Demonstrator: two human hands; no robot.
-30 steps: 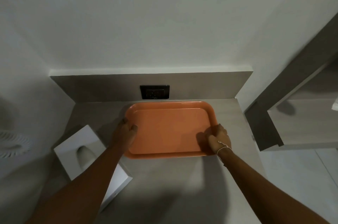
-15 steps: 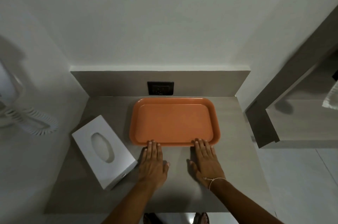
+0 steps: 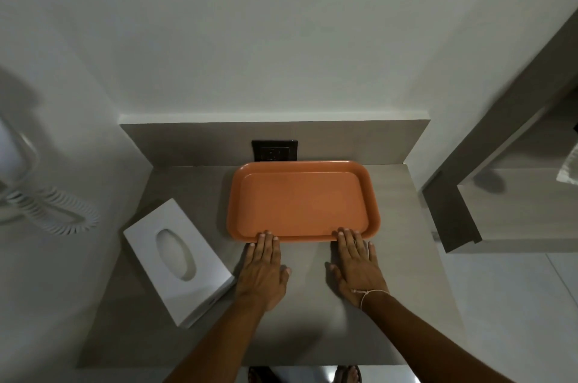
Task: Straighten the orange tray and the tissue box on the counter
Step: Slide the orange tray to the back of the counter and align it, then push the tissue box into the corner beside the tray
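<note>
- On the grey counter (image 3: 194,188) I see the orange tray (image 3: 301,201) lying flat, its far edge close to the low backsplash (image 3: 187,141) and its long sides square to it.
- Behind the tray, a dark wall socket (image 3: 274,150) is set into the backsplash, partly hidden by the tray's far rim.
- My left hand (image 3: 264,273) lies palm down on the counter, its fingers (image 3: 267,242) straight and side by side, their tips touching the tray's near rim; they grip nothing.
- My right hand (image 3: 359,270) lies flat the same way, fingers slightly spread, tips on the near rim toward the right corner; a thin string bracelet (image 3: 369,295) circles the wrist.
- Left of the left hand, the white tissue box (image 3: 178,260) sits skewed, at an angle to the counter's edges, oval opening facing up, apart from the tray.
- Plain pale walls enclose the counter; a white coiled cord (image 3: 53,210) hangs on the left wall.
- To the right I see a grey wooden shelf unit (image 3: 500,201) beside the counter, and pale floor (image 3: 516,320) below it.
</note>
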